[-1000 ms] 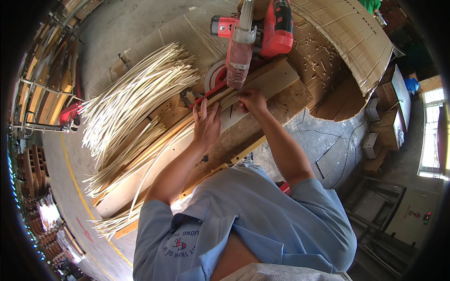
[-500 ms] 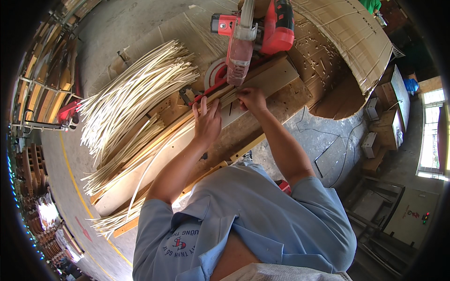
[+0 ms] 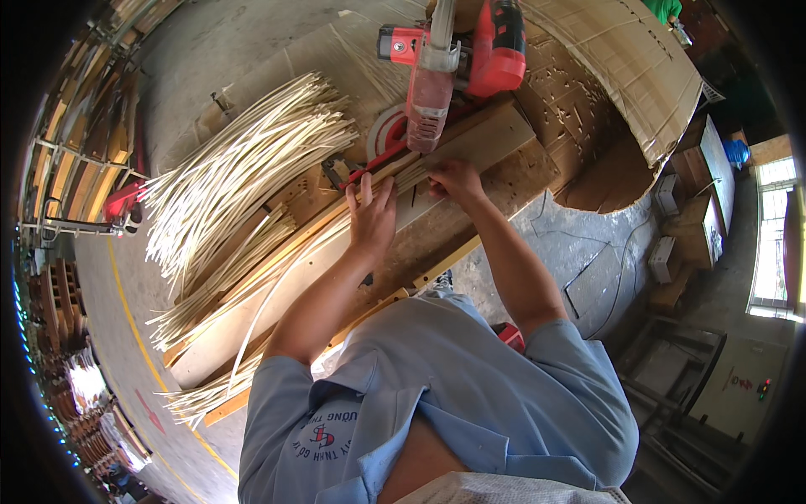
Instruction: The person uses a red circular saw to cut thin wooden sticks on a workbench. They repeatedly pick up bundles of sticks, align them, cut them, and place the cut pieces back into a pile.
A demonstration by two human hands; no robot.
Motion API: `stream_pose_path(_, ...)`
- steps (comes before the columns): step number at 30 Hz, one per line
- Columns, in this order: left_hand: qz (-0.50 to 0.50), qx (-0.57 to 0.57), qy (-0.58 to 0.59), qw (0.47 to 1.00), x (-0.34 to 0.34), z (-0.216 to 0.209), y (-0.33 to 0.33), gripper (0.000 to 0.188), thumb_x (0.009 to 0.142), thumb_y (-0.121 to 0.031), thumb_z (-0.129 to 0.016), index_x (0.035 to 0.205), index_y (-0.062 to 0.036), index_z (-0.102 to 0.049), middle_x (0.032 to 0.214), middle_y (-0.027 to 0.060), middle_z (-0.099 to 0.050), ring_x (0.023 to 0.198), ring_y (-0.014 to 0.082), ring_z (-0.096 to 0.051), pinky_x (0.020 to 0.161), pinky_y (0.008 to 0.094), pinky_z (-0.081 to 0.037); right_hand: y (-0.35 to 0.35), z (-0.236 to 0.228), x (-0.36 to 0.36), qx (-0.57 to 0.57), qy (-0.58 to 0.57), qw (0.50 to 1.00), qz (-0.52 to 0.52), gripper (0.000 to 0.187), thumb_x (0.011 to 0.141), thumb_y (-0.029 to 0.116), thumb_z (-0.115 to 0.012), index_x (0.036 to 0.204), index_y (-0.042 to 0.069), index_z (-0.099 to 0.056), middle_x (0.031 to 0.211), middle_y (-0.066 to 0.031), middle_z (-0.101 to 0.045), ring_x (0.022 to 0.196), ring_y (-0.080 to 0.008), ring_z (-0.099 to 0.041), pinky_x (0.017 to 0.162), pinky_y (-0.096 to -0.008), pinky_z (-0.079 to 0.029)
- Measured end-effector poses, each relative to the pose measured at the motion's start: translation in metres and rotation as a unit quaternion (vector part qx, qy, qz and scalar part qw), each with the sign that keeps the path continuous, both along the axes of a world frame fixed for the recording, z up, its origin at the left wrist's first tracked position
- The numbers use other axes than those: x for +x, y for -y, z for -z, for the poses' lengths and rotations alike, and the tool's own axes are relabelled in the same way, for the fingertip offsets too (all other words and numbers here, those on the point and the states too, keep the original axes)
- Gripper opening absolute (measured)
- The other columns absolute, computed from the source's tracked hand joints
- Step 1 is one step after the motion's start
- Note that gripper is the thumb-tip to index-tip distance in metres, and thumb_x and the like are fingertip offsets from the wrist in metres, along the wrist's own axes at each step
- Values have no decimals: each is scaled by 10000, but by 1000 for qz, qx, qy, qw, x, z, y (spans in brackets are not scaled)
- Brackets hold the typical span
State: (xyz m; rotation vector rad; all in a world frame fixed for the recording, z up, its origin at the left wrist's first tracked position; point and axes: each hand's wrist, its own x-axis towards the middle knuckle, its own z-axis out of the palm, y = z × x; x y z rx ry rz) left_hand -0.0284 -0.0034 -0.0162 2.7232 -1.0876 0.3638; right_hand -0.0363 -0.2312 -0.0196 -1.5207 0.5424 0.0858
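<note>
A bundle of long, thin, pale wood strips [image 3: 323, 236] lies along the wooden fence of a long board bench. My left hand [image 3: 372, 217] presses over it, fingertips hooked toward the fence and one finger raised apart. Just to the right, my right hand [image 3: 456, 181] is closed at the strips' right ends; its fingertips are partly hidden. Right behind my hands stands a red and black mitre saw [image 3: 426, 109], its head above the fence. A dark slot [image 3: 412, 196] shows in the pale bench board [image 3: 491, 150] between my hands.
A large heap of pale strips [image 3: 243, 164] lies behind the bench at left, with smaller bundles nearer. A curved cardboard sheet [image 3: 625, 80] stands right of the saw, scattered with short offcuts. Cables [image 3: 606, 245] trail on the floor at right. Part of another person in green [image 3: 663, 10] shows far right.
My right hand has shifted very slightly right, its fingers closing more tightly. My left hand stays almost where it was on the strips, and the saw has not moved.
</note>
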Motion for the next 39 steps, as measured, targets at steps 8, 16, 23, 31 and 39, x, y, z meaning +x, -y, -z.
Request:
stream_pose_path(8, 4, -19, 17, 1000, 0, -2, 0, 350, 930, -56, -607, 1266, -24, -696, 1442, 69, -547, 1434, 402, -382, 1139, 650, -274, -6, -3, -2, -10, 13, 1000, 16, 158, 922, 137, -725, 898, -19, -726, 734, -77, -708, 573, -155, -686, 526, -282, -550)
stream_pose_path(16, 1, -2, 11, 1000, 0, -2, 0, 349, 933, -59, -591, 1263, -27, -701, 1450, 63, -546, 1436, 395, -379, 1138, 647, -278, -9, -3, -4, -152, 28, 988, -14, 160, 878, 166, -755, 892, 6, -761, 659, -70, -701, 553, -139, -684, 541, -318, -517)
stream_pose_path(23, 2, -22, 29, 999, 2, 2, 0, 354, 911, -54, -593, 1244, -28, -709, 1452, 55, -547, 1430, 388, -387, 1137, 647, -287, -12, -5, -9, -162, 36, 986, -1, 193, 881, 210, -773, 931, 23, -780, 681, -79, -718, 572, -154, -699, 562, -316, -532)
stream_pose_path(31, -3, -6, 28, 1000, 1, 3, -1, 369, 907, -52, -588, 1257, -33, -702, 1447, 42, -547, 1428, 392, -389, 1132, 651, -289, -14, -8, -9, -215, 21, 976, -23, 215, 887, 241, -764, 968, 44, -789, 680, -84, -722, 581, -160, -702, 591, -329, -537)
stream_pose_path(39, 1, -12, 30, 999, 3, 2, 2, 397, 897, -78, -590, 1277, -50, -699, 1431, 44, -557, 1411, 404, -405, 1108, 636, -308, -34, -8, -21, -446, 114, 887, 26, 297, 912, 217, -731, 1138, 25, -732, 1009, -94, -748, 845, -257, -727, 753, -399, -576)
